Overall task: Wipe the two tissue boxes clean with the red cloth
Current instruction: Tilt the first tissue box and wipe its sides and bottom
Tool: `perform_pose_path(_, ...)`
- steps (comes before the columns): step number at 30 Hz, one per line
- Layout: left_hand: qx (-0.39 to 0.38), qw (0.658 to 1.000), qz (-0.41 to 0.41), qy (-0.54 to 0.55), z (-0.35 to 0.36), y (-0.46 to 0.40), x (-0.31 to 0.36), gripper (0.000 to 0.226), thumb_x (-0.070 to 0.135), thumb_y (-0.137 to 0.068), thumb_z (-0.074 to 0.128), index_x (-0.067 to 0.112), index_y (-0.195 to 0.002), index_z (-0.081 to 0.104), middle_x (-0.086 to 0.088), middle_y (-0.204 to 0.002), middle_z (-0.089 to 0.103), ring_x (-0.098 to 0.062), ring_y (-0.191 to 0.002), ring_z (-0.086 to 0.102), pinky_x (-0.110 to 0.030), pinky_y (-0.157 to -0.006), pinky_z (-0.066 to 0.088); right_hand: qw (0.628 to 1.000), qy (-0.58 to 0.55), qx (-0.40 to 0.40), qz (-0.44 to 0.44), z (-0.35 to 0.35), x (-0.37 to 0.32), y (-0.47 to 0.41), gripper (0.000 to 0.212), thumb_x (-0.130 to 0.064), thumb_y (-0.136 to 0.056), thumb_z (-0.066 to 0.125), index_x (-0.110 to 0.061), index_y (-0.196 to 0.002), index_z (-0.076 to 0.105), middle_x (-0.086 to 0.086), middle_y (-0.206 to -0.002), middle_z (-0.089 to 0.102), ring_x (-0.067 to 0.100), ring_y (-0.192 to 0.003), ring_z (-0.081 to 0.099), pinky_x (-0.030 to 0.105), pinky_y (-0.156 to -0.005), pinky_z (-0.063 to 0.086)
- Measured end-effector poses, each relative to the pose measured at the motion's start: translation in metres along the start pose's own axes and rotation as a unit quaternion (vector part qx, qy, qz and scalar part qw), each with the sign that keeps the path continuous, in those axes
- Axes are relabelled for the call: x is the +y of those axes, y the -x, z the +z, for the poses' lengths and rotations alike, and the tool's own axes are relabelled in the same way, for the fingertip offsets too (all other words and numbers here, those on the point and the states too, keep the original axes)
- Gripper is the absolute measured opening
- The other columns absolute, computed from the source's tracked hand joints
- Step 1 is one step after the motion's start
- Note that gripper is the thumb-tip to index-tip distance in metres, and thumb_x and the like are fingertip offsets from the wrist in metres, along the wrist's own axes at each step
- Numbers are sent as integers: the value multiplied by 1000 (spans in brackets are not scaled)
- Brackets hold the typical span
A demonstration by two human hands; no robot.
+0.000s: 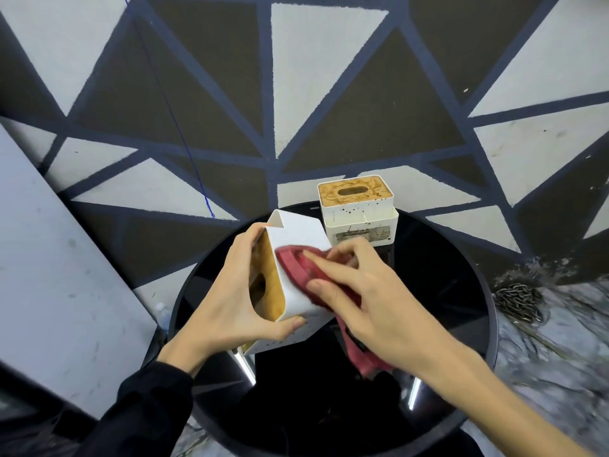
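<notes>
Left hand (230, 291): grips the near tissue box (296, 258), thumb curled under its lower edge, fingers wrapped round the far side by the wooden lid; grip closed round the box, which is lifted and tilted.
Near tissue box: white, tipped on its side above the tabletop (445, 291), wooden lid with its oval slot facing left toward the palm; small dark specks on the lower white face.
Right hand (362, 291): fingers stretched fairly straight, pressing the red cloth (306, 268) flat against the white side of the near box; thumb lies along the cloth's lower edge. Grip not curled round the cloth as far as can be seen.
Red cloth: bunched under the right fingers on the box face, the rest hanging down below the right palm toward the tabletop.
Far tissue box (357, 209): stands upright at the back edge of the tabletop, just beyond the right fingers, apart from them; brown stains on its wooden lid, dark spots down its white front.
Tabletop: round, black, glossy.
Floor: patterned carpet (230, 94) of grey and dark triangles; chain (519, 301) lies to the right.
</notes>
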State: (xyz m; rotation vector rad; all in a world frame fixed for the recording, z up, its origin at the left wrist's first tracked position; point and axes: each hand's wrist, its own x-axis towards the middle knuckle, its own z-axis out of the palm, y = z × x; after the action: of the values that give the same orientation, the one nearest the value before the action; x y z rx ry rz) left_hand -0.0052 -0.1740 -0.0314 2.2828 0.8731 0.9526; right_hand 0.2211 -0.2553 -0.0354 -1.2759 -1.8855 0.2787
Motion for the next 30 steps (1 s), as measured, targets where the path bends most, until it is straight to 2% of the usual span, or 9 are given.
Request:
perform_pose_path(2, -7, 1000, -2, -7, 0, 0, -4, 123, 36, -62, 99, 23, -160, 25, 2, -157, 40, -14, -147, 43, -19, -114, 41, 1000, -4, 14, -2, 3, 3, 18, 54, -57, -101, 44, -31, -147, 59, -13, -121, 43, 10, -108, 52, 24, -92, 49)
perform_pose_path(6, -15, 1000, -17, 12, -1, -1, -5, 125, 53, -61, 94, 27, -161, 23, 10, -159, 38, -9, -149, 40, -15, -114, 39, 999, -22, 23, 4, 5, 12, 28, 51, -52, -103, 49, -29, -147, 60, -11, -122, 45, 11, -106, 51, 13, -94, 44)
perform_pose_path(10, -6, 999, -26, 20, 0, 1, 0, 121, 54, -60, 92, 36, -157, 22, 21, -154, 38, 4, -144, 39, -5, -107, 35, 997, -54, 37, 49, 2, 23, 16, 52, -52, -100, 49, -27, -143, 64, -10, -119, 49, 3, -105, 53, 7, -94, 38)
perform_pose_path(16, 10, 998, -50, 33, 1, 2, 1, 123, 55, -59, 90, 38, -158, 20, 25, -156, 34, 10, -145, 35, -2, -106, 34, 983, -119, 61, 128, 3, 34, 4, 43, -50, -100, 50, -37, -138, 64, -13, -116, 60, -5, -115, 56, 3, -95, 37)
perform_pose_path(21, 38, 996, -74, 42, 2, 5, -1, 138, 57, -61, 88, 34, -168, 4, 29, -159, 27, 23, -143, 26, 3, -105, 29, 970, -168, 67, 164, 9, 36, 12, 23, -48, -102, 53, -56, -120, 64, -14, -110, 70, -4, -109, 63, 12, -93, 46)
perform_pose_path(24, 48, 995, -74, 39, 3, 7, 0, 132, 60, -62, 84, 35, -166, 8, 31, -156, 29, 29, -137, 27, 5, -101, 29, 959, -213, 61, 175, 12, 36, 17, 27, -48, -104, 50, -45, -121, 71, -12, -105, 76, 0, -101, 69, 19, -90, 52)
perform_pose_path(26, 58, 995, -73, 42, 4, 7, 1, 125, 59, -63, 83, 37, -164, 12, 29, -153, 32, 29, -134, 30, 4, -99, 31, 954, -242, 54, 169, 14, 35, 17, 32, -48, -106, 47, -36, -116, 75, -1, -90, 75, 14, -89, 71, 32, -87, 56)
perform_pose_path(28, 68, 993, -77, 51, 4, 6, 3, 118, 58, -64, 81, 40, -161, 16, 24, -151, 37, 23, -135, 37, 2, -98, 35, 948, -266, 46, 165, 16, 33, 16, 36, -50, -107, 44, -31, -113, 74, 15, -93, 73, 32, -94, 69, 47, -92, 56)
perform_pose_path(30, 76, 993, -79, 54, 4, 5, 3, 111, 59, -65, 80, 42, -156, 19, 20, -148, 42, 16, -134, 43, -2, -97, 39, 944, -282, 46, 163, 15, 32, 12, 38, -49, -107, 43, -28, -116, 73, 13, -102, 74, 32, -100, 70, 50, -98, 54)
